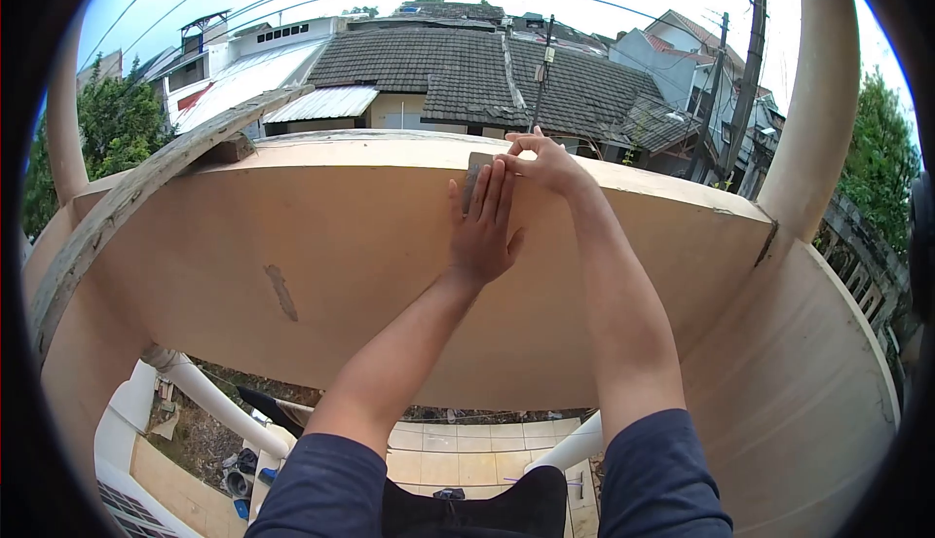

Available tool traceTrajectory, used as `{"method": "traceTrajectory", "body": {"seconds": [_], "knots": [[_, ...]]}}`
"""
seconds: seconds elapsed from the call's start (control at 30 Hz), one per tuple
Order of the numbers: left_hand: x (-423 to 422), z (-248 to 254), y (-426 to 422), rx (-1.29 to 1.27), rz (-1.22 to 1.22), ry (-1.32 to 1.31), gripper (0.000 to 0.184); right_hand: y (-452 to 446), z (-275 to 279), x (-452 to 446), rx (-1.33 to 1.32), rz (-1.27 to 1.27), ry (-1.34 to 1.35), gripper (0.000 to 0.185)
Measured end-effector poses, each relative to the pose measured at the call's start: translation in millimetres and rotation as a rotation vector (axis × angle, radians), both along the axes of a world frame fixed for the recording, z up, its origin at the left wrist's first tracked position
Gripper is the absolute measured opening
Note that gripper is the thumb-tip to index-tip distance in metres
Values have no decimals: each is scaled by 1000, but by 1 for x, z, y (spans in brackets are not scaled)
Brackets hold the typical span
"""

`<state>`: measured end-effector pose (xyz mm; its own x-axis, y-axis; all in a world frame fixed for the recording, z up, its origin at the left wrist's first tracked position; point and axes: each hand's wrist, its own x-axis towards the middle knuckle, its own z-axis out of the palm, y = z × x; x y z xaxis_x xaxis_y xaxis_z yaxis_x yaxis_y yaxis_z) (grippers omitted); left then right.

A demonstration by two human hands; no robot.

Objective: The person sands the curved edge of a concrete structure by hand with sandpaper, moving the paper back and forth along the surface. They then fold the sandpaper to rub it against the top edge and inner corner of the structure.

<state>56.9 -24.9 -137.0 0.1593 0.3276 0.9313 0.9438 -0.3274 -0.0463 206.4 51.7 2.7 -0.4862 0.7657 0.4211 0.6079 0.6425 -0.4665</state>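
A thin grey flat piece lies against the upper face of the beige wall, just under its top edge; its exact kind is unclear. My left hand rests flat over its lower part, fingers stretched upward and thumb out to the right. At its upper right corner, my right hand has thumb and fingertips bent together in a pinch. The left fingertips partly cover the piece, and the right hand's contact with it is partly hidden.
A weathered plank leans over the wall at left, beside a dark block. Beige columns stand at both sides. Below lie a tiled floor and a white pipe. Beyond are tiled roofs and overhead wires.
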Motion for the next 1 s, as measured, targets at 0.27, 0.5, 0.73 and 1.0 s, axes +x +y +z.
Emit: {"method": "traceTrajectory", "body": {"seconds": [0.27,0.5,0.73,1.0], "knots": [[-85,17,4,119,164,172,85,-31,5,-33,84,-495,-301,105],[-73,26,-6,34,89,154,95,-30,1,-37,27,-511,-256,117],[-119,62,-3,-9,127,265,76,-27,4,-35,24,-560,-254,122],[-109,47,-9,135,43,296,76,-26,4,-36,9,-562,-278,125]]}}
